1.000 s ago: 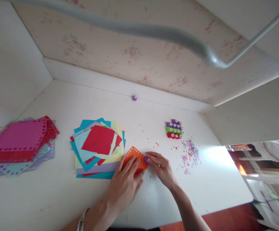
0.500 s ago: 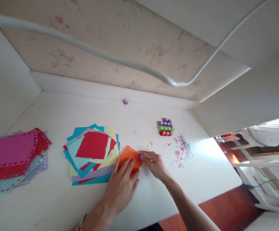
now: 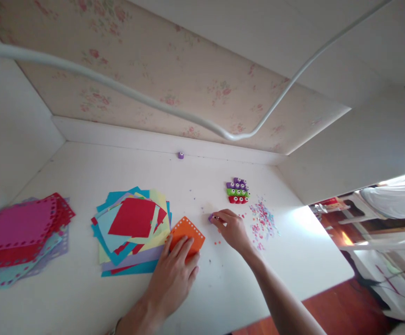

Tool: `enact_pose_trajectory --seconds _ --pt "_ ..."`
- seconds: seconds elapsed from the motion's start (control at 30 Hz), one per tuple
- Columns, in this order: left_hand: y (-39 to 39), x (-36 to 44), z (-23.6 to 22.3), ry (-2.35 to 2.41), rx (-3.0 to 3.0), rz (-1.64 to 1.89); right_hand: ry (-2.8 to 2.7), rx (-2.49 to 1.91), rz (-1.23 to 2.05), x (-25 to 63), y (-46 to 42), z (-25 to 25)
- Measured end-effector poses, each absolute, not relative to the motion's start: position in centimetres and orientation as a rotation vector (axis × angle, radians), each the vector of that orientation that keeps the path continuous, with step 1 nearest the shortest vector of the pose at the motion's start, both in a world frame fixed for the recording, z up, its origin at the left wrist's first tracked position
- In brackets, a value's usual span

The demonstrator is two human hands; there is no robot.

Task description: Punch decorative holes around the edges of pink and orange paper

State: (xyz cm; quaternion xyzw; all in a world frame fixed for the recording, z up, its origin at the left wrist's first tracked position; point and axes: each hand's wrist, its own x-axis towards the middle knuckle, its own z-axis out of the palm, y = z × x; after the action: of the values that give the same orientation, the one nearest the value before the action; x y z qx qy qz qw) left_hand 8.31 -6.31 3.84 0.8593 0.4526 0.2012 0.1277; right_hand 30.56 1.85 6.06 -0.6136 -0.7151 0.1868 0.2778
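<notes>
An orange sheet of paper (image 3: pixel 194 234) with a row of punched holes along two edges lies on the white table. My left hand (image 3: pixel 174 267) rests on it, fingers stretched out and flat, pressing it down. To the right of the sheet, my right hand (image 3: pixel 232 230) pinches a small purple craft punch (image 3: pixel 211 217), apart from the paper. A few orange paper dots (image 3: pixel 217 243) lie beneath and beside the right hand. Left of the sheet is a pile of coloured paper (image 3: pixel 132 218), red uppermost.
Punched sheets (image 3: pixel 21 223) are stacked at far left. Purple, green and red punches (image 3: pixel 238 191) stand in rows behind the right hand, near scattered confetti (image 3: pixel 263 218). A lone purple punch (image 3: pixel 180 155) sits by the back wall. A white cable (image 3: pixel 136 95) crosses above.
My right hand has drawn the purple punch off the orange sheet's edge, to the right and slightly back. Orange dots now lie beside it. My left hand stays on the sheet.
</notes>
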Motion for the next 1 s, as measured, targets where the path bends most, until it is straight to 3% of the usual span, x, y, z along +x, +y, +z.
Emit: enact_pose_trajectory --seconds 0.17,0.37,0.6,1.0 --pt "-6.3 8.4 2.9 1.34 2.584 0.644 -1.969 -1.612 0.532 31.7 3.5 7.8" --pt "-6.0 8.3 2.3 1.381 2.557 0.772 -1.891 -1.868 0.255 36.4 9.9 10.3" --pt "-5.2 7.5 2.2 1.449 2.518 0.786 -1.913 -2.067 0.125 40.1 17.2 8.7" --pt "-4.9 7.5 2.1 1.501 2.483 0.76 -2.228 -2.049 0.062 38.0 19.6 8.3"
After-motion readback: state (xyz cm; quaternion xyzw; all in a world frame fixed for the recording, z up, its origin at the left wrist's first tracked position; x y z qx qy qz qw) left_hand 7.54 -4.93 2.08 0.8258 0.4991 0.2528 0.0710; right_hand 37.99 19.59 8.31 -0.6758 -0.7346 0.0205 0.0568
